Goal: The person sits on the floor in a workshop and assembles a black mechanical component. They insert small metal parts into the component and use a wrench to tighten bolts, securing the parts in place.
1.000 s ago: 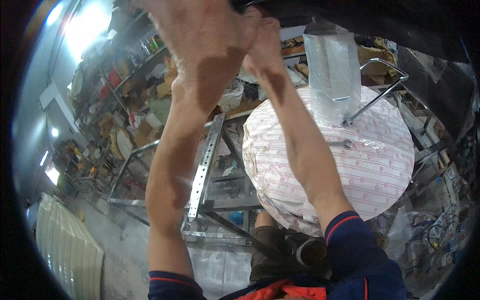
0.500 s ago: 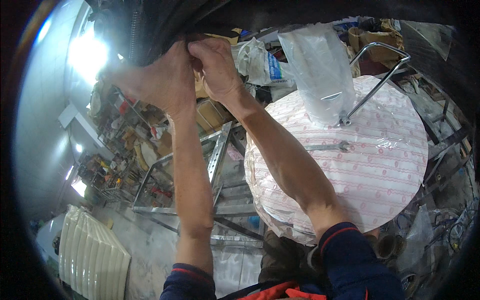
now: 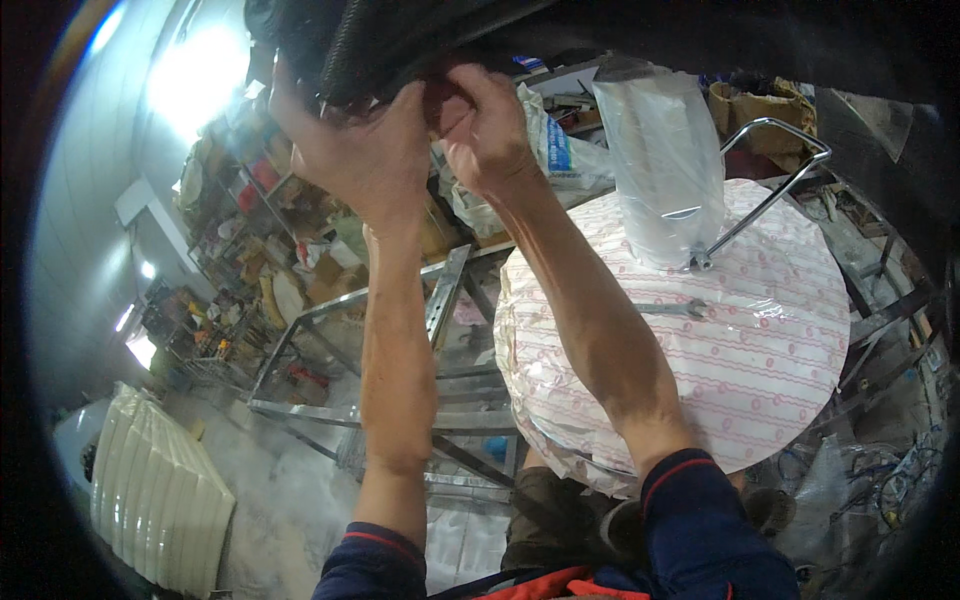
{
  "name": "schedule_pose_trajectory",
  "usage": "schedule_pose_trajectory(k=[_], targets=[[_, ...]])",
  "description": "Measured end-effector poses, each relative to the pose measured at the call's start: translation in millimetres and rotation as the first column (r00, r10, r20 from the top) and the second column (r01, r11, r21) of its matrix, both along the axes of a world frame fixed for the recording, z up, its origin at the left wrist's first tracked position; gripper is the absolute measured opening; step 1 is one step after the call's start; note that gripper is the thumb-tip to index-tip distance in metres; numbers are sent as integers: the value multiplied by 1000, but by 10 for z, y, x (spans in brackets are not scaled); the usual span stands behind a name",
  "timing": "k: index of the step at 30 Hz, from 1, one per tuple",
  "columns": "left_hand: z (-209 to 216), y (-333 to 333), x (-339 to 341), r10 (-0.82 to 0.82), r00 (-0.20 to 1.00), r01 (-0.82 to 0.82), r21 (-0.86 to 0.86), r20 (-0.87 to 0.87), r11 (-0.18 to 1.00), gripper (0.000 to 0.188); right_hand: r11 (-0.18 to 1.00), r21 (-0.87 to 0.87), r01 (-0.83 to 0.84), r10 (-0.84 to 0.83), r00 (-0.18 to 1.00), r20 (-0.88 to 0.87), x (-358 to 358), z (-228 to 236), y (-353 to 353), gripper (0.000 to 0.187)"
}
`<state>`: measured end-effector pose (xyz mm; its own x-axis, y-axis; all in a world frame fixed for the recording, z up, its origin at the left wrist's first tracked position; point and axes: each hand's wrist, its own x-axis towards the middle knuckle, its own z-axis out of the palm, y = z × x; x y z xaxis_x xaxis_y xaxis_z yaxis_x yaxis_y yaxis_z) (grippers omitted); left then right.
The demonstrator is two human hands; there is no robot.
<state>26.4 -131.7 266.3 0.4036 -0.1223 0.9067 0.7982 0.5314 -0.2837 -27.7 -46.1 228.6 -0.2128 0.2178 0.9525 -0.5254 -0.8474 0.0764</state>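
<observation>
The left hand (image 3: 362,160), stretched sideways a moment ago, now reaches up to the black material (image 3: 430,40) beside the curled right hand (image 3: 488,130); both work there, though I can't tell what they grip.

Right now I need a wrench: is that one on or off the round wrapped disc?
On: the wrench lies atop the pink-patterned wrapped disc, plainly visible there.

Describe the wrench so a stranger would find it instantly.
Find the large round disc covered in pink-marked white paper. In the picture, just below the plastic-wrapped post standing on it, lies the wrench: straight, grey and fork-ended, unlike the shiny bent rod beside the post.
</observation>
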Motion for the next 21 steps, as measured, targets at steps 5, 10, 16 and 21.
schedule_pose_trajectory(k=[5, 10, 16, 21], targets=[[68, -136, -76, 116, 992, -115, 21, -45, 993, 76, 940, 158, 304, -340, 885, 319, 138, 58, 179, 17], [27, -188, 25, 32, 993, -25, -54, 117, 998, 80, 857, 252, 449, -507, 821, 263, 148, 193, 242, 11], [128, -152, -15, 22, 1000, -21, -46, 5, 999, 79, 914, 330, 237, -347, 877, 333, -489, 293, 834, 12], [90, -305, 21, 4, 999, -1, -103, 32, 995, 82, 917, 390, 82, -202, 939, 278, 84, 279, 478, 11]])
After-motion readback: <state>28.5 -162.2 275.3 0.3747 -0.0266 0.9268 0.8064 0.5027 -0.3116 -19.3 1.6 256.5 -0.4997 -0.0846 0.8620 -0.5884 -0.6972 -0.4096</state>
